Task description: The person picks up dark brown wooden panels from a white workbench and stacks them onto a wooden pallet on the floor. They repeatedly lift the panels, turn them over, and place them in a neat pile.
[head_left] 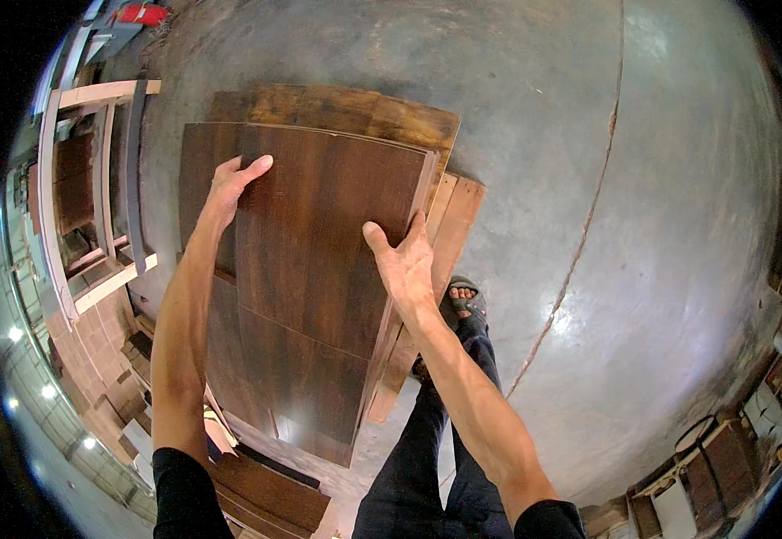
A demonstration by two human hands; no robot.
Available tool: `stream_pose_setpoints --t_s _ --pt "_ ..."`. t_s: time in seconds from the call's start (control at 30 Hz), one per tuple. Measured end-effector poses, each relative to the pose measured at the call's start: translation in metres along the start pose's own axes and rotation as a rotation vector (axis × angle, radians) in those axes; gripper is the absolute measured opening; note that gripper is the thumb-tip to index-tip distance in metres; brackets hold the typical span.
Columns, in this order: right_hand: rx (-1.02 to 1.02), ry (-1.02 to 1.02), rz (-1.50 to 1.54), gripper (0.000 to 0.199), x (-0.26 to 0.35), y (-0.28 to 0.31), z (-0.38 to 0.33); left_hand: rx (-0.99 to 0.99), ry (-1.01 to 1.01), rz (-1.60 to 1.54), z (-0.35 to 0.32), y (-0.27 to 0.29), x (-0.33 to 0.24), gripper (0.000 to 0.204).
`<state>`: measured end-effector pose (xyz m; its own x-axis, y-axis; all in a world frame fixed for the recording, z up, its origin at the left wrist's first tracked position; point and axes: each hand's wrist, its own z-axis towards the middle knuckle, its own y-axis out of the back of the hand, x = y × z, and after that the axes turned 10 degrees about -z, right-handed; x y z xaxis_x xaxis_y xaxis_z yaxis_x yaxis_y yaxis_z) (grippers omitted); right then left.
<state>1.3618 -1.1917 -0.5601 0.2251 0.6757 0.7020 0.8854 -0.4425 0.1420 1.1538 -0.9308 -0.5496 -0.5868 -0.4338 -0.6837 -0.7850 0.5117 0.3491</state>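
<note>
A stack of dark brown wood-grain panels point(319, 234) lies in front of me, with lighter brown boards point(409, 119) showing past its far edge. My left hand point(234, 189) grips the left edge of the top panel; its thumb lies on the face and its other fingers are mostly hidden. On the right, my right hand point(404, 265) clasps the stack's edge, thumb on top and fingers down the side. How many panels the right hand holds is hidden. Another dark panel point(200, 184) sticks out to the left beneath the top one.
A pale wooden plank point(454, 225) runs under the stack's right side. My sandalled foot point(465, 296) stands beside it on the grey concrete floor point(669, 225). A pale frame point(49, 198) stands at left, and more brown boards point(269, 494) lie near the lower edge. Assorted pieces point(723, 467) sit at lower right.
</note>
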Motion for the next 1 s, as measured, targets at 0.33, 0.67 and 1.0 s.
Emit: stream_pose_setpoints --t_s 0.33,0.67,1.0 --pt "0.010 0.338 -0.306 0.082 0.010 0.050 0.053 -0.561 -0.327 -0.046 -0.051 -0.013 0.032 0.079" --pt "0.503 0.339 -1.140 0.078 0.116 0.047 0.117 -1.170 0.255 -0.229 -0.435 0.022 0.308 0.061" --pt "0.577 0.276 -1.090 0.086 0.109 0.019 0.103 -1.004 0.656 -0.929 -0.508 -0.075 0.425 0.044"
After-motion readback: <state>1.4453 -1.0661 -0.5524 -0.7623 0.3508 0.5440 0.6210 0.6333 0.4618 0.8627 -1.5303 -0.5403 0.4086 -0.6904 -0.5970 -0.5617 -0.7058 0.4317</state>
